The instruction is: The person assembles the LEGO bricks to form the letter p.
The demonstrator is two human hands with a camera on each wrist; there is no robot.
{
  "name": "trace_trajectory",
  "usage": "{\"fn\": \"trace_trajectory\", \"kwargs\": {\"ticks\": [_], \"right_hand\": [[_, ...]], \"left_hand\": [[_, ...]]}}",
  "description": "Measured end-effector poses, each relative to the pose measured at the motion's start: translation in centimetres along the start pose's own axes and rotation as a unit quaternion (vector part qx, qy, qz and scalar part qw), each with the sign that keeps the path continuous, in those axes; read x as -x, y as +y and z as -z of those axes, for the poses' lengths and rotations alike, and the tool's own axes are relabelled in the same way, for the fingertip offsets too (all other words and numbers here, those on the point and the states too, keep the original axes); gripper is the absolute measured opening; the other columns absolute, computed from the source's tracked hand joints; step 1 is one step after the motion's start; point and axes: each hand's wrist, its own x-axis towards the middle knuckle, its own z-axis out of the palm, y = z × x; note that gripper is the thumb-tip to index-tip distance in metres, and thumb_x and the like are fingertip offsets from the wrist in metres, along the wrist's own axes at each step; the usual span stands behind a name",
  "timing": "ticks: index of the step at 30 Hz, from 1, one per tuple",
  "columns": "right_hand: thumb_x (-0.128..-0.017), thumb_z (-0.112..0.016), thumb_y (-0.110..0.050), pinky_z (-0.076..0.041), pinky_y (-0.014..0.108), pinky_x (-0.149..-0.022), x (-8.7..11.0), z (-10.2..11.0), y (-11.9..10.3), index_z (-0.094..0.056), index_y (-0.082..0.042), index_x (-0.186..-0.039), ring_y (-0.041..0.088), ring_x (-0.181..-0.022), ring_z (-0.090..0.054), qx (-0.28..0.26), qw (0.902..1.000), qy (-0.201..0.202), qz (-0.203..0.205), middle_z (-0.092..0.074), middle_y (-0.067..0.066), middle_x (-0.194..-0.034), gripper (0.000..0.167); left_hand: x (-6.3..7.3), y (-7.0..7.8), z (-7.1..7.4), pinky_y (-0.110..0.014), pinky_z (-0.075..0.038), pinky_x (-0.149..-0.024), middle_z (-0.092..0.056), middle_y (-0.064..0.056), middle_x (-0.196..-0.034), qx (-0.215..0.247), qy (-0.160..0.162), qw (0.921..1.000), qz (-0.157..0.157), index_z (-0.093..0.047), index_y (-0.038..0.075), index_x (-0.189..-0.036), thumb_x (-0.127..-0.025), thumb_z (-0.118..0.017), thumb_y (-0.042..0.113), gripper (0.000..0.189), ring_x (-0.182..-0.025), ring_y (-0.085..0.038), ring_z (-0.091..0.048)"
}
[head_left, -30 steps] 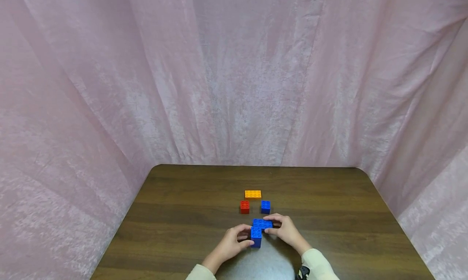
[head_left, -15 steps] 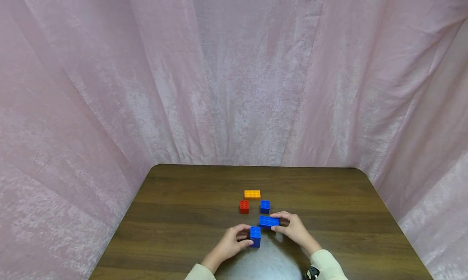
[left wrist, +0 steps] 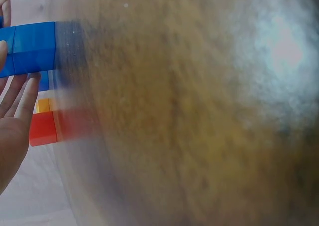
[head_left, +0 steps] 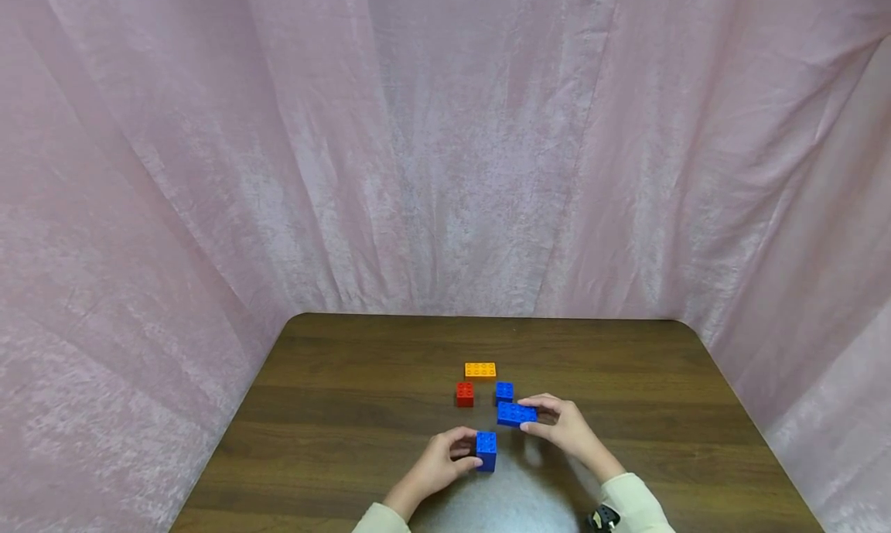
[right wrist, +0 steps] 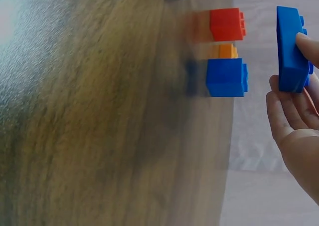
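On the table's near side my left hand (head_left: 445, 462) holds a stack of two small blue toy bricks (head_left: 486, 451), thumb at the front and fingers behind. The seam between these stacked bricks (left wrist: 34, 47) shows in the left wrist view. My right hand (head_left: 564, 428) pinches a longer blue brick (head_left: 513, 415) by its right end. The right wrist view has this long brick (right wrist: 291, 49) raised off the table, studs facing up. Just behind it stands a single small blue brick (head_left: 504, 391), partly covered in the head view.
A small red brick (head_left: 465, 394) stands left of the single blue one. Farther back lies a long orange brick (head_left: 480, 371). All are on a brown wooden table (head_left: 334, 409), with a pink curtain (head_left: 445, 169) behind and at the sides.
My right hand has drawn the long blue brick away from the left hand's stack, rightward and upward. The left hand and its stack have stayed in place.
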Motion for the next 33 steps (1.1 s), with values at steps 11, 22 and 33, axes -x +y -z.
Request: {"fn": "trace_trajectory", "kwargs": {"ticks": [11,22,33], "right_hand": [[-0.083,-0.076,-0.013,-0.052,0.021,-0.088,0.1,-0.7,-1.3,-0.067,0.000,-0.114,0.017,-0.101,-0.062,0.005,0.9988,-0.037,0.031,-0.065,0.016,-0.111,0.034],[-0.083,-0.076,-0.012,-0.052,0.026,-0.089,0.4,-1.9,-1.3,-0.066,0.004,-0.112,0.015,-0.101,-0.061,0.002,0.9960,-0.064,0.062,-0.066,0.016,-0.109,0.035],[-0.083,-0.076,-0.011,-0.055,0.028,-0.086,0.6,-2.6,-1.5,-0.065,0.006,-0.114,0.015,-0.098,-0.062,-0.022,0.9946,-0.093,0.041,-0.064,0.018,-0.109,0.037]], "left_hand": [[0.0,-0.3,-0.2,-0.046,-0.054,-0.087,-0.065,-0.021,-0.106,-0.010,0.003,0.9999,-0.006,-0.061,-0.006,-0.111,-0.084,-0.070,-0.002,0.028,-0.098,-0.031,-0.065],[-0.6,-2.9,-0.2,-0.039,-0.055,-0.086,-0.065,-0.017,-0.109,-0.008,-0.009,0.9999,-0.004,-0.062,-0.003,-0.114,-0.085,-0.071,0.002,0.031,-0.099,-0.027,-0.065],[-0.6,-3.3,0.0,-0.030,-0.055,-0.086,-0.066,-0.014,-0.110,0.017,-0.020,0.9996,0.003,-0.062,0.000,-0.114,-0.085,-0.073,0.006,0.031,-0.099,-0.021,-0.065]]}}
